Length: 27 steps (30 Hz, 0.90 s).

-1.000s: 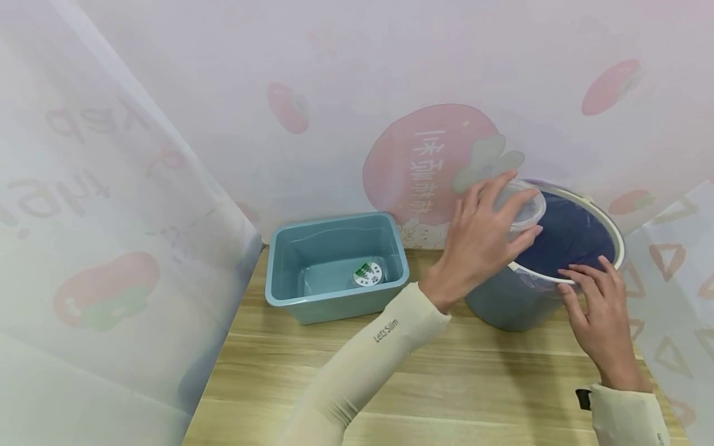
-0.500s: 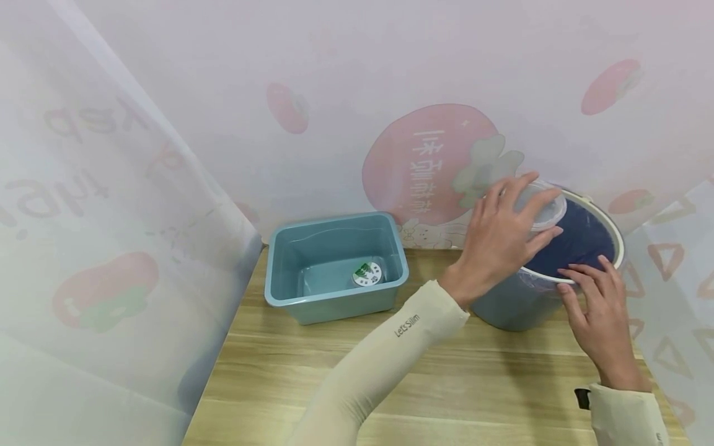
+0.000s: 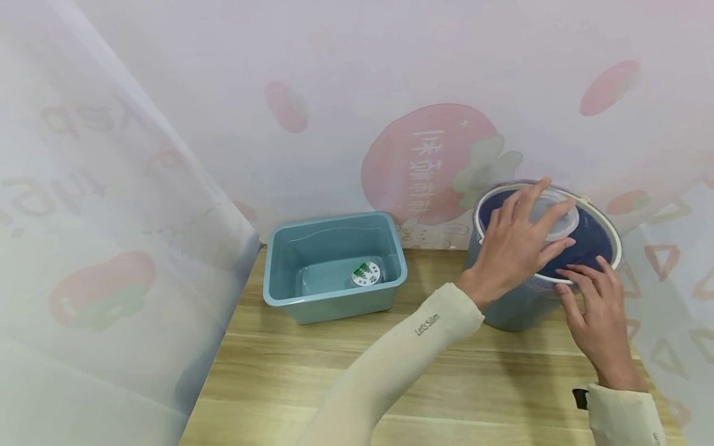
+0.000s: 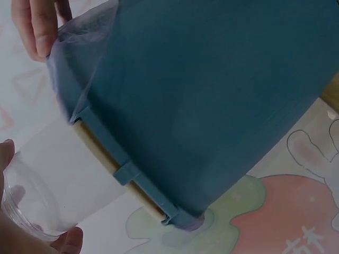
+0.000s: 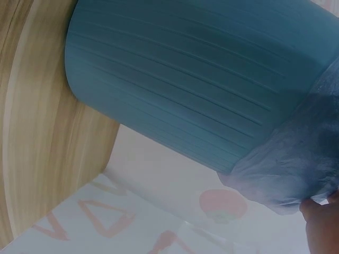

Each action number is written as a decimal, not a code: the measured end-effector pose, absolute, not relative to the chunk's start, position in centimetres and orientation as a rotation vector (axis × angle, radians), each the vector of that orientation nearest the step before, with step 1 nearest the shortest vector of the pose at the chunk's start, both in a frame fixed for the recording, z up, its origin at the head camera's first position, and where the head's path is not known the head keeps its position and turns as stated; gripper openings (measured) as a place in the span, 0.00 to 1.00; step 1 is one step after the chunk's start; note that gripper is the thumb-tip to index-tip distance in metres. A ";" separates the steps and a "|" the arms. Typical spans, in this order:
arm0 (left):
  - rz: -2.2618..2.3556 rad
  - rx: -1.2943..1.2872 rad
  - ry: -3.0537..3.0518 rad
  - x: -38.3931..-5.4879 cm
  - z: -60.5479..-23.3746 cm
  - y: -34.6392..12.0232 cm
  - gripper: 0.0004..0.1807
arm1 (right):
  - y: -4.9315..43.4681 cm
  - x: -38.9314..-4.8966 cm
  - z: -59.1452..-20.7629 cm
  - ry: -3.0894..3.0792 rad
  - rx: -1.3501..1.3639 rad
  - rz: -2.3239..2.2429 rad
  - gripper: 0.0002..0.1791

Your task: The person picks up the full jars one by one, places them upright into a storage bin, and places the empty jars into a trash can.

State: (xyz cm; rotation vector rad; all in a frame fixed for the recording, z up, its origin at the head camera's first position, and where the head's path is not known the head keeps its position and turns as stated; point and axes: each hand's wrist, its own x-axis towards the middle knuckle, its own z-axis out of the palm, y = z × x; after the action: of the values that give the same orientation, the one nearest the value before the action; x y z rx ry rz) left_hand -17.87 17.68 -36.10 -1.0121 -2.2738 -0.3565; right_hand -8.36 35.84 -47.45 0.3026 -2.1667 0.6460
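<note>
My left hand [image 3: 515, 238] holds a clear round plastic container [image 3: 556, 218] by its sides, over the mouth of a blue-grey trash bin [image 3: 515, 306]. In the left wrist view the see-through plastic container [image 4: 32, 203] is apart from the bin's rim. The bin has a cream-coloured rim ring and a dark bag [image 3: 594, 238] lining it, whose edge folds over the outside. My right hand [image 3: 599, 310] grips the near right rim, fingers over the edge and thumb outside. In the right wrist view its fingers touch the bag's folded edge [image 5: 286, 174].
A blue rectangular plastic basin [image 3: 334, 303] stands left of the bin. Inside it lies a round item with a white and green printed top [image 3: 366, 274]. Both containers stand on a wood-grain table [image 3: 446, 390], against a printed curtain [image 3: 334, 155] at the back and sides.
My left hand has moved right with the clear plastic container, from the bin's left edge to above its opening. The right hand has stayed on the rim.
</note>
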 end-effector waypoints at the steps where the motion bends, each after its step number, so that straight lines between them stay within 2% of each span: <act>1: -0.354 -1.015 -2.280 -17.9 -36.2 17.9 0.34 | 35.8 -8.4 -47.4 -2.166 0.301 0.645 0.39; 14: -0.228 -0.985 -2.667 -18.5 -37.5 19.3 0.35 | 35.9 -8.0 -47.5 -2.198 0.271 0.683 0.35; 27: -0.197 -0.990 -2.786 -18.3 -37.4 19.9 0.31 | 35.8 -7.9 -47.4 -2.224 0.301 0.649 0.39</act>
State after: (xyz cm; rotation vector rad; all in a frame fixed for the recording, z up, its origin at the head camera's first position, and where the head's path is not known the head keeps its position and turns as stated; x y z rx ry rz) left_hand -18.34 19.94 -37.36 -0.9900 -2.7863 -0.1971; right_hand -7.91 35.78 -47.38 0.3010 -2.2244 0.6489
